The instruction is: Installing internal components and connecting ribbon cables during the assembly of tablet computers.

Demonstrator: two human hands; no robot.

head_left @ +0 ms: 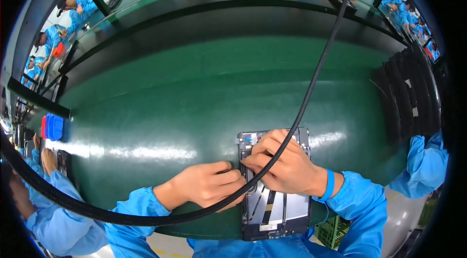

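Note:
An opened tablet lies at the near edge of the green table, its inner parts, dark flat cables and silvery-white panels bared. My left hand is closed with curled fingers against the tablet's left edge. Over the tablet's upper half, my right hand bends down in a pinch, its fingertips at the upper left side. Whatever sits between those fingertips is too small to make out. A blue wrist strap circles my right wrist. Part of the tablet's upper half is hidden under my right hand.
A thick black cable hangs across the view in front of my hands. Black trays are stacked at the right. Blue and red bins stand at the left. Co-workers in blue sit nearby. A raised shelf spans the far side.

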